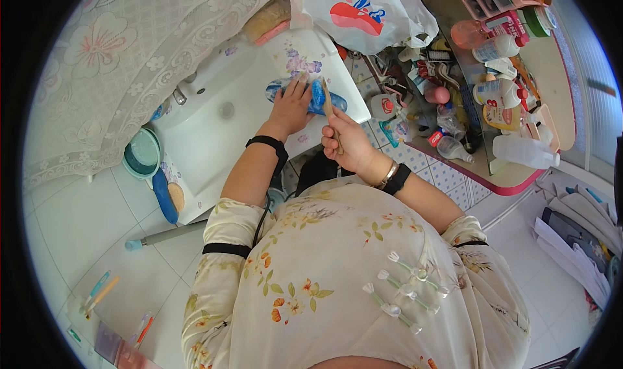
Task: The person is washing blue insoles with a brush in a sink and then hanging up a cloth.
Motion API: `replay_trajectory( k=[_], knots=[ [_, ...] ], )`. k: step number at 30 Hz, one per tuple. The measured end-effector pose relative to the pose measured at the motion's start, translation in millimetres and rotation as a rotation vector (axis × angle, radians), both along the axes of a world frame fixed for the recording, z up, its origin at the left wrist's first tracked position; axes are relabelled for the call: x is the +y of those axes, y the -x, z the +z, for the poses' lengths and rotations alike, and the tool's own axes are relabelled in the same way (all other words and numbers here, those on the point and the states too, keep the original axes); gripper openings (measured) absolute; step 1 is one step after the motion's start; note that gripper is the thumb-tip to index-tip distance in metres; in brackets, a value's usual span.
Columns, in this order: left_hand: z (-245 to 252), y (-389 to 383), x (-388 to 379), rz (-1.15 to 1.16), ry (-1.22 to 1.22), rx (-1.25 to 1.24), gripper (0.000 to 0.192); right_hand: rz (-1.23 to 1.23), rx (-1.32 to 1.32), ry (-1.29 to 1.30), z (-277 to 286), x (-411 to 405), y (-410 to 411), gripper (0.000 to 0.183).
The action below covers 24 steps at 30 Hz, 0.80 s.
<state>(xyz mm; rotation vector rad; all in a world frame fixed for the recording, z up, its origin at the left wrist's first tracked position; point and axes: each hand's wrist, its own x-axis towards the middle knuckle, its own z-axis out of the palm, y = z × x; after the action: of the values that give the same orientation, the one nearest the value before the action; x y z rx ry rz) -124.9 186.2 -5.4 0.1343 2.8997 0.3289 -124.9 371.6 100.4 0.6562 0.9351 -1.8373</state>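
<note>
A blue item of footwear, it seems a slipper [339,102], lies on the flat right-hand ledge of a white ceramic washbasin [357,110] with purple flower prints. My left hand [291,107] rests palm down across its middle, fingers spread, holding it against the ledge. In my right hand [351,139] is a wooden-handled brush [329,101], gripped by the handle. The brush's blue bristles [318,93] touch or nearly touch the slipper, just right of my left fingers. My left palm hides part of the slipper.
A tap [179,97] stands at the basin's far-left side. Green bowls [142,154] and a blue-handled brush [164,196] sit by its left edge. A white plastic bag [360,21] hangs behind. Bottles [499,94] crowd the shelf at right. A lace curtain [112,72] drapes at left.
</note>
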Motion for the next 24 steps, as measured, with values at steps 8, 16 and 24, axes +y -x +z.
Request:
replay_trajectory(
  k=[8,16,24],
  knots=[
    [31,3,21,0.243,0.032,-0.003,0.085,0.402,0.971,-0.406,-41,2,90,0.056],
    [13,-2,22,0.383,-0.052,0.055,0.093,0.111,-0.196,0.004,-16,-13,112,0.015],
    [-2,0,15,0.339,-0.075,0.067,0.091,0.219,0.197,-0.163,-11,-23,8,0.034]
  ],
)
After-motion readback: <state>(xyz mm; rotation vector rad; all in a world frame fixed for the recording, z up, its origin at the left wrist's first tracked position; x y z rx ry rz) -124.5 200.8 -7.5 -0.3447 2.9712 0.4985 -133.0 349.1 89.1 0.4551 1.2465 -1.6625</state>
